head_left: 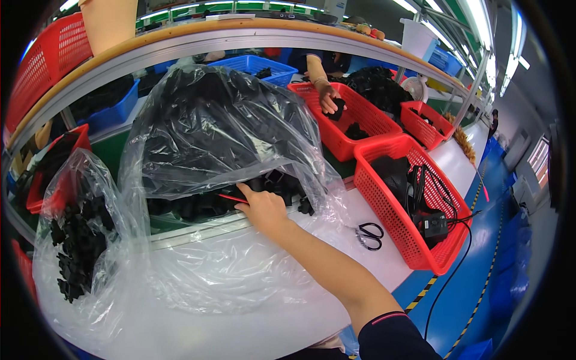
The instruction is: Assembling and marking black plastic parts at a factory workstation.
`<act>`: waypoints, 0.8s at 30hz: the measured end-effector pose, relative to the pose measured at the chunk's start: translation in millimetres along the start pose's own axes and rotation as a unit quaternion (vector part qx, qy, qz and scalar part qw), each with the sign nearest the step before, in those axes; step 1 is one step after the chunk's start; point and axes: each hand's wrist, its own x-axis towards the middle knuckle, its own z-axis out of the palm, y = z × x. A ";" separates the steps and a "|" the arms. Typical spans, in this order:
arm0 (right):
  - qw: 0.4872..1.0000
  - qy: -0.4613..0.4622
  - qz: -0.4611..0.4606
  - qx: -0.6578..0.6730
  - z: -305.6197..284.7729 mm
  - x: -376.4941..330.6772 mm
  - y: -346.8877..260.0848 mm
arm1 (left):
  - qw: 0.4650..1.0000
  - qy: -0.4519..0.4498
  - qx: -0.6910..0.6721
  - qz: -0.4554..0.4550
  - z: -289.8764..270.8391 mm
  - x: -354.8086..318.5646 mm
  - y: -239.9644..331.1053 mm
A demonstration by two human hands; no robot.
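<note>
Plastic bag (pixel 216 132) mouth under right hand (pixel 264 207)

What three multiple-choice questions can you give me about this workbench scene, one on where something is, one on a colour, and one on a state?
1. Where do the scissors lie?
A. On the white table, between the clear plastic sheet and the near red basket
B. Inside the blue basket
C. On the overhead shelf

2. What colour is the basket holding the black cables and adapter?
A. Blue
B. Red
C. Green

3. What is the right hand doing?
A. Holding the scissors
B. Resting flat on the bare table
C. Reaching into the open mouth of the big clear bag of black parts

Answers: 1 A, they rest on the table just left of that basket; 2 B, its mesh walls are red; 3 C, its fingers sit at the bag's opening among the black parts.
</note>
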 end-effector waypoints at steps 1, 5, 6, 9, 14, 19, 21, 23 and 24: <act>1.000 -0.010 -0.010 0.011 -3.3 -3.7 0.7 | 1.000 0.002 -0.008 0.006 -0.7 -4.4 5.9; 0.995 -0.018 -0.076 0.067 -19.5 -38.5 5.9 | 0.976 -0.038 -0.182 0.114 -5.7 -52.4 56.1; 0.992 -0.021 -0.089 0.089 -28.5 -49.9 3.7 | 0.950 -0.075 -0.258 0.158 -7.7 -68.5 70.8; 0.977 -0.037 -0.097 0.189 -55.5 -85.0 4.7 | 0.714 -0.276 -0.529 0.366 -3.8 -106.9 112.7; 0.898 0.042 -0.013 0.438 -75.6 -119.5 41.9 | 0.446 -0.443 -0.667 0.401 40.3 -119.2 148.6; 0.805 0.135 0.056 0.575 -69.0 -131.2 97.4 | 0.857 -0.217 -0.462 0.069 125.4 -8.7 180.2; 0.791 0.127 0.060 0.595 -71.4 -141.2 103.0 | 0.916 -0.202 -0.315 0.144 156.3 50.6 210.4; 0.827 0.160 0.024 0.539 -85.9 -145.4 112.1 | 0.929 -0.095 -0.067 0.350 195.7 111.8 238.5; 0.842 0.187 -0.033 0.504 -90.9 -145.6 115.8 | 0.910 -0.049 -0.023 0.411 225.9 144.1 245.9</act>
